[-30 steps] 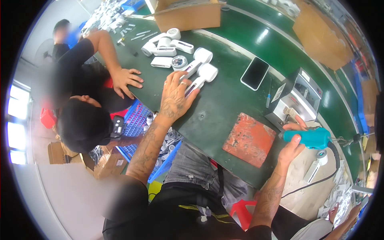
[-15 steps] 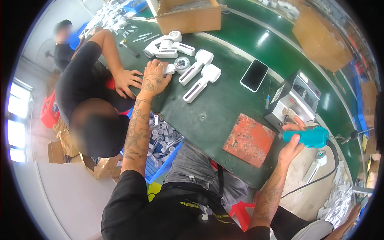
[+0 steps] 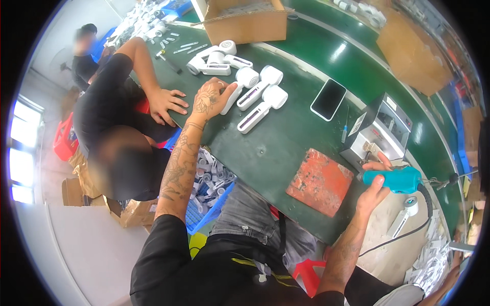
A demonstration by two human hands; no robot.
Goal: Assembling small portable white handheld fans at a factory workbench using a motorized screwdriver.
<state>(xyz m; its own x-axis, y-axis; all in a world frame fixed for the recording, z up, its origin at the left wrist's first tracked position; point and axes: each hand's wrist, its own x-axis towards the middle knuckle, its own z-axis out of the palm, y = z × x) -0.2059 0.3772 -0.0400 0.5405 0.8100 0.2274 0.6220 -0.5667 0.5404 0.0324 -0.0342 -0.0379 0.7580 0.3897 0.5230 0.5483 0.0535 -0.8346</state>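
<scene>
A black phone (image 3: pixel 328 99) lies flat near the middle of the green tabletop (image 3: pixel 286 137), with a small grey machine (image 3: pixel 380 127) further along toward the near edge. An orange mat (image 3: pixel 319 182) sits at the near edge. A cardboard box (image 3: pixel 245 23) stands at the far side. Below the tabletop's edge a blue crate (image 3: pixel 206 217) holds small white parts. A co-worker in a black shirt (image 3: pixel 102 102) leans beside the tabletop.

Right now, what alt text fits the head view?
The person's left hand grips a white handheld device on a green table, while the right hand holds a teal power screwdriver. A co-worker's hand rests nearby.
</scene>
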